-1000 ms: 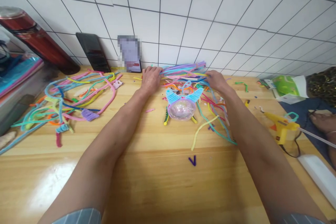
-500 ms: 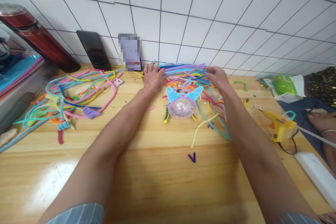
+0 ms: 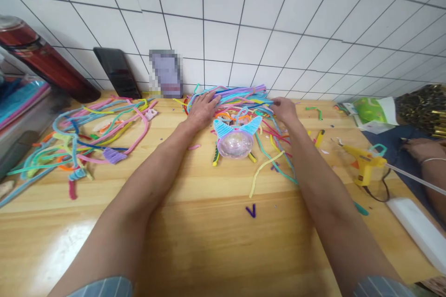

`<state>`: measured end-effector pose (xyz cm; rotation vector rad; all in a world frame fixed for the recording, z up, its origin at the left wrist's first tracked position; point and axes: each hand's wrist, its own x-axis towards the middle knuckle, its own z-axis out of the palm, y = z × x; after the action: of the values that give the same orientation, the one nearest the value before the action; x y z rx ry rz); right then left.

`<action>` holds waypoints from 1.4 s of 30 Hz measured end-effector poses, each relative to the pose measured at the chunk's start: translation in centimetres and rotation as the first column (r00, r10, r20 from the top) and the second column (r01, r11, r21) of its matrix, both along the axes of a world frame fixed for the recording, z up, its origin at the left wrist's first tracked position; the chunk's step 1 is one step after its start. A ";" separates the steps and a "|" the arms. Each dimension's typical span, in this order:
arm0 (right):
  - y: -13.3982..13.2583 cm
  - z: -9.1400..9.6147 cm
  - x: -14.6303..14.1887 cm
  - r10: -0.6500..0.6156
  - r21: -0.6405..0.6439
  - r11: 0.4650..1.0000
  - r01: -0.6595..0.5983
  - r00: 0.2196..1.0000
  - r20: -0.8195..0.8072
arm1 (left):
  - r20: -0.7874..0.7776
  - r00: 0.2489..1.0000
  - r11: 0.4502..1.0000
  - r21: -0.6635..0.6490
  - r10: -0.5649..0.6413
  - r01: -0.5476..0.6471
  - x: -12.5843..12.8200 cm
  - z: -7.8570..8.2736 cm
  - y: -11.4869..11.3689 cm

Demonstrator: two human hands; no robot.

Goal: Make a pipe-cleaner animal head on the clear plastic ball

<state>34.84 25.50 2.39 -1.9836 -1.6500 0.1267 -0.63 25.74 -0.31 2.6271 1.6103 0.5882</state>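
Between the left hand (image 3: 202, 110) and right hand (image 3: 285, 110) lie fuzzy sticks (image 3: 240, 94). The left lies flat on them, fingers loose. The right is at their other end; I can't tell if it pinches any.

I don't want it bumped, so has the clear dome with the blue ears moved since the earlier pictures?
No, not visibly: the clear dome sits in much the same place relative to the dark purple V-shaped piece on the table.

Left hand (image 3: 202, 110) on pipe-cleaner bundle (image 3: 240, 96); right hand (image 3: 285, 111) at its right end; blue-eared clear dome (image 3: 235, 144) on wooden table (image 3: 209, 246).
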 end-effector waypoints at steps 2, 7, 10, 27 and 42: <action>-0.3 -0.4 -0.2 0.001 0.003 1.000 -0.001 1.000 0.019 | -0.006 1.000 1.000 0.021 -0.006 0.006 -0.1 -0.2 0.1; -0.6 -0.2 -0.4 -0.021 0.031 0.999 0.020 0.999 0.034 | -0.014 1.000 0.999 0.025 -0.024 0.024 -0.4 -0.6 0.7; -0.6 0.3 -0.2 -0.003 0.039 0.999 0.002 0.999 0.041 | -0.002 1.000 0.999 0.022 -0.025 0.025 -0.5 -0.8 1.0; -1.4 1.7 -0.5 0.099 0.173 0.978 -0.115 0.990 0.099 | 0.018 0.999 0.998 0.057 -0.034 0.033 -0.7 -0.8 0.8; -2.0 0.7 -3.3 0.190 0.010 0.981 -0.194 0.969 0.158 | 0.045 0.998 0.998 0.059 -0.038 0.036 -0.9 -1.2 1.1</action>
<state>31.59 23.48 3.06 -1.8517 -1.9335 0.0207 -1.57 26.86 -1.53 2.6566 1.5522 0.6981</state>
